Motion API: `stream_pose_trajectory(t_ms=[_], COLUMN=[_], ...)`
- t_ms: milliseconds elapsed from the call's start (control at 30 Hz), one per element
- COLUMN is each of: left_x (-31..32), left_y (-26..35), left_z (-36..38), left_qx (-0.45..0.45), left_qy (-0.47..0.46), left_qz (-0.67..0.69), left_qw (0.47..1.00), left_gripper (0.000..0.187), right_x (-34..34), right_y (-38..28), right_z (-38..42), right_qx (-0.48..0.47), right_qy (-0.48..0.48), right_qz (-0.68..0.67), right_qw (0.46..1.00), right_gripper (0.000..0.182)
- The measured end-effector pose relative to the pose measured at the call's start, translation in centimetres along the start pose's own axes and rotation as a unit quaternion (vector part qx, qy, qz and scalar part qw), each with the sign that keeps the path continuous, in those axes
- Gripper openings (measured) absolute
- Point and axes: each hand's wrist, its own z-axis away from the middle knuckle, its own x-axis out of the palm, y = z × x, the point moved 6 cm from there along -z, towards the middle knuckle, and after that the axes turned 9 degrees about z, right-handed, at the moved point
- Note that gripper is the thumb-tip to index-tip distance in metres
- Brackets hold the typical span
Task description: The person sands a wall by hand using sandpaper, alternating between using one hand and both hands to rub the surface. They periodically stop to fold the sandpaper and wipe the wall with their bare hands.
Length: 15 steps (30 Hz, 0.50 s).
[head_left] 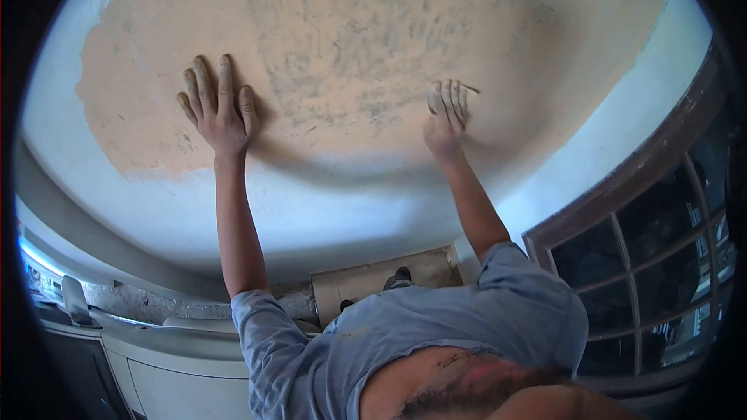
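Flat against the wall, my left hand [221, 113] rests with its fingers spread on a peach-coloured patch [334, 47] with dark smudges. My right hand [447, 118] is raised to the same patch further right, its fingers bent around something thin that I cannot make out. A small dark tip sticks out beside its fingertips. Both hands look dusty. White wall [327, 214] surrounds the lower edge of the patch.
A brown-framed window [615, 225] with dark panes stands at the right. Below left are a pale cabinet [183, 381] and a ledge. A dark shoe [400, 277] shows on the floor under the wall.
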Motion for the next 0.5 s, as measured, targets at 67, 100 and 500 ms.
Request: stream_pose_trajectory(t_ms=[67,100,500], left_x=[-0.3,-0.4,-0.3], left_y=[-0.5,-0.6,-1.8], left_z=[-0.6,-0.6,0.4], left_qx=[0.027,0.042,0.078], left_qy=[-0.015,-0.034,-0.053], left_qz=[0.0,-0.003,-0.022], left_qw=[1.0,0.999,0.995], left_gripper=[0.046,0.045,0.049], right_x=[-1.4,-1.8,-0.5], right_y=[1.9,4.5,-1.1], right_z=[-0.7,-4.6,6.0], right_qx=[-0.126,-0.088,0.086], right_qy=[0.066,0.061,0.09], right_qz=[0.019,0.083,-0.021], right_qw=[0.99,0.991,0.992], right_gripper=[0.051,0.046,0.032])
